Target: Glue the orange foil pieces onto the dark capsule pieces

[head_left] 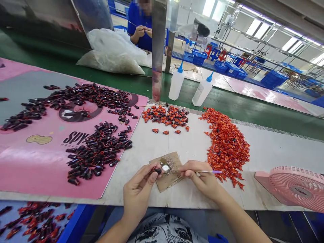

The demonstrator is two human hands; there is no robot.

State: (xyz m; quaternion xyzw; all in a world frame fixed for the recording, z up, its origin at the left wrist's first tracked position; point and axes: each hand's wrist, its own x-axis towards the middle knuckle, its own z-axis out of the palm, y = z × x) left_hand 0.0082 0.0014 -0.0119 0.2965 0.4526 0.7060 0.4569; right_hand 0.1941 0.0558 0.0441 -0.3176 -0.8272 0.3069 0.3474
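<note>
My left hand [139,190] pinches a small black-and-red piece [157,171] at the edge of a square of brown cardboard [174,179]. A white blob of glue or paste [165,167] sits on the cardboard, ringed by glittery specks. My right hand [202,179] grips a thin stick with a purple end [212,171], its tip over the cardboard. A large heap of orange-red pieces [226,148] lies right of my hands, and a smaller heap [165,116] lies beyond them. Many dark pieces with red marks [98,152] are spread on a pink printed mat [37,168] to the left.
Two white squeeze bottles with blue nozzles [176,85] stand beyond the bench. A pink fan [296,187] lies at right. A blue tray of pieces [37,222] sits lower left. A metal post [159,50], white sack [113,54], seated co-worker [140,28] and blue crates [198,57] are further off.
</note>
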